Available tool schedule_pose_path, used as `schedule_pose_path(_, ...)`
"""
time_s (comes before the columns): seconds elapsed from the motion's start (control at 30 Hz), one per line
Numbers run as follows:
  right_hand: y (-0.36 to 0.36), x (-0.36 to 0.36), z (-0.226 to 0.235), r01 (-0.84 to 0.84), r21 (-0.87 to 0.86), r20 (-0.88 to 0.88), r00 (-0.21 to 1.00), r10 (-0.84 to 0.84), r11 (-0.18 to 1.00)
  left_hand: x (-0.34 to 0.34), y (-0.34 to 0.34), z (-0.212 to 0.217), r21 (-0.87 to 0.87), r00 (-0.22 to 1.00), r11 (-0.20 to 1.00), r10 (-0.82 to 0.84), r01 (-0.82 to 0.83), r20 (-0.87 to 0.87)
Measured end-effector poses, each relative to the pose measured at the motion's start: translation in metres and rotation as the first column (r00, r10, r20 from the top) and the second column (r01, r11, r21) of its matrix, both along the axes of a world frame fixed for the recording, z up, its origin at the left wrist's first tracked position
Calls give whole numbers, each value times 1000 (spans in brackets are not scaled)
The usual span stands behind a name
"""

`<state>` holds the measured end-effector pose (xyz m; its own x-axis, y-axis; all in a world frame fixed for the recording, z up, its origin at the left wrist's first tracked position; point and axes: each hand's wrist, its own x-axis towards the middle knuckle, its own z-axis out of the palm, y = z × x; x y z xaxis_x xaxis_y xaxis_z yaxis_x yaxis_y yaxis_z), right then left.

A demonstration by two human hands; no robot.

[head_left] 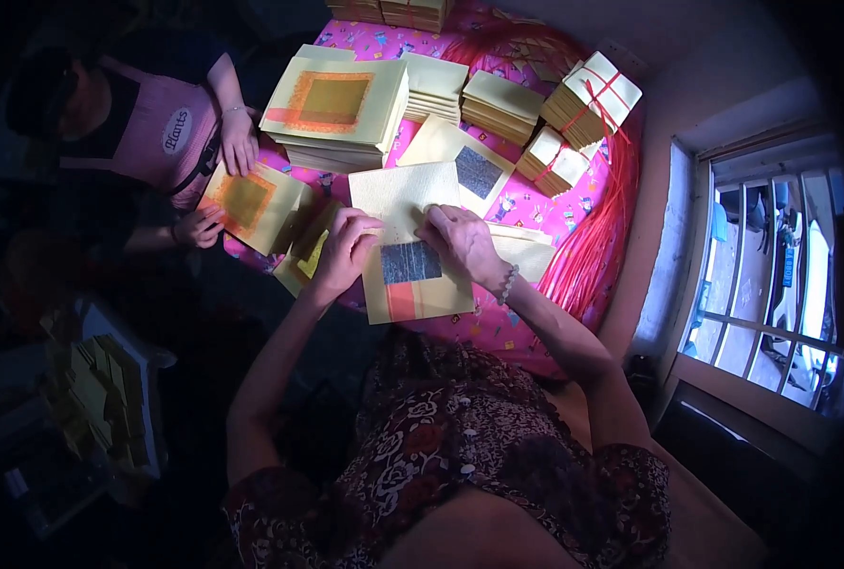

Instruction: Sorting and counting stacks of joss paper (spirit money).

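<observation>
In front of me is a cream sheet of joss paper [422, 190], its plain upper part above a dark foil patch and a red block on the lower part. My left hand [348, 245] is closed with fingertips pinched at its left edge. My right hand [464, 245], with a bead bracelet at the wrist, has curled fingers gripping the right side. Whether this is one folded sheet or two overlapping ones I cannot tell. Just beyond lies another sheet with a dark foil square [479, 173]. A yellow-patched sheet [311, 254] sits left of my left hand.
A tall stack of orange-printed sheets [332, 104] stands on the pink patterned tablecloth [574, 211]. Bundles tied with red string [593, 95] and long red strands [588, 275] are at right. At left, a co-worker's hands [240, 142] handle an orange-printed sheet [251, 204]. A barred window [768, 275] is far right.
</observation>
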<state>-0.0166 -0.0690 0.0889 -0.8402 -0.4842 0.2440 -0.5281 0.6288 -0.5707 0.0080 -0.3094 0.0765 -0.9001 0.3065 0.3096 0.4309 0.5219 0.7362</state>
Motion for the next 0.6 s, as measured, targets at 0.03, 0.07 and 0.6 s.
schedule_pose_path(0.03,-3,0,1,-12,-18,-26,1000,11,1000,3,-2,-1,27,1000,1000,5,-4,-11)
schedule_pose_path(0.07,-4,1,3,-24,-36,-53,998,22,999,5,-1,-3,26,1000,1000,3,-3,-12)
schedule_pose_path(0.6,-7,0,7,0,76,111,994,-8,997,17,11,10,-265,970,961,13,-79,-241)
